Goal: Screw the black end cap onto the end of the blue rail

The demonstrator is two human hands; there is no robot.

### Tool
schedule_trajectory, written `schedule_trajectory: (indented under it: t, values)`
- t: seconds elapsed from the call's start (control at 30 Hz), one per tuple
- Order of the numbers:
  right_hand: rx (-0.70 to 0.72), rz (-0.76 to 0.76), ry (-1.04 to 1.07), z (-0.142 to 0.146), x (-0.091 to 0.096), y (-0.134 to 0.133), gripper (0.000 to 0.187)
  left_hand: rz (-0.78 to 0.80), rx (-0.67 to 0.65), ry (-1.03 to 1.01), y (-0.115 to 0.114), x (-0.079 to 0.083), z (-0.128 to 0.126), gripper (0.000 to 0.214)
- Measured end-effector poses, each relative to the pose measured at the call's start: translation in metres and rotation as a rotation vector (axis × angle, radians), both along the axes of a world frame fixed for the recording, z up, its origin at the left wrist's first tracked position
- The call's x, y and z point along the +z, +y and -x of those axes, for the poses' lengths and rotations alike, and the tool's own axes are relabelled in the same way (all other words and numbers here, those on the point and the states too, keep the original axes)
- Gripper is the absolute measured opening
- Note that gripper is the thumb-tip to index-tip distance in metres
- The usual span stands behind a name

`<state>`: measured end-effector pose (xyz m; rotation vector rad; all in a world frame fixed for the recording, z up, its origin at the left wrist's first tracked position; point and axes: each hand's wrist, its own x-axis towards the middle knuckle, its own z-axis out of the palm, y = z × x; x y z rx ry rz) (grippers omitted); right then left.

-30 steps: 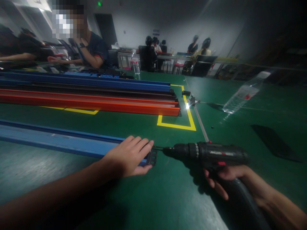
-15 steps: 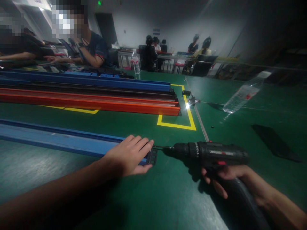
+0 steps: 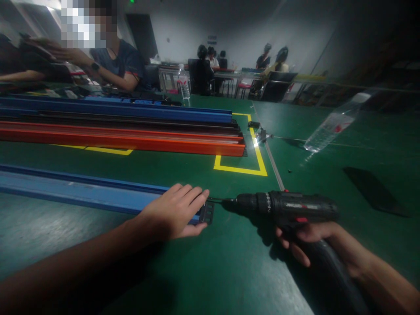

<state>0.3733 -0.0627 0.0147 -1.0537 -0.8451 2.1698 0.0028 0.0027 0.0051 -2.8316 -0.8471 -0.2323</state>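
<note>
The left hand (image 3: 173, 212) lies flat on the end of a long blue rail (image 3: 82, 194). The rail rests on the green desk (image 3: 229, 271), near the front edge. The fingers are stretched out and close together. They do not wrap round anything. They only press down, most likely so the rail cannot slide.

A small black end piece (image 3: 207, 213) sits on the tip of the rail, just past the fingertips.

The right hand (image 3: 315, 243) is curled tight round the handle of a black drill (image 3: 288, 208). One finger lies under the body by the trigger. I cannot tell if it is pulling. The drill is held level and low over the desk. That way its thin bit (image 3: 216, 200) points straight into the end piece, which it seems to touch.

More rails lie side by side farther back, an orange rail (image 3: 131, 142) nearest. Their ends sit by a corner of yellow tape (image 3: 241, 170). A bottle (image 3: 328, 129) stands toward the right edge. Another person (image 3: 121, 65) sits at the far edge.
</note>
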Motion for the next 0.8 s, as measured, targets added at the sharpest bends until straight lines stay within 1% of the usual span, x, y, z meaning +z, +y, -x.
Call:
schedule_trajectory:
  t: [0.17,0.43,0.8]
  values:
    - [0.033,-0.017,-0.022,0.0032,0.0081,0.0029,0.031,0.007,0.01,0.015,-0.0005,-0.0011,-0.0006,0.062]
    - [-0.008,0.008,-0.026,0.0035,0.0076,0.0011,0.031,0.016,0.012,0.023,-0.0002,-0.001,0.0005,0.063]
    - [-0.001,0.02,-0.028,0.0034,0.0074,0.001,0.031,0.007,0.01,0.013,0.0005,-0.003,0.0013,0.064]
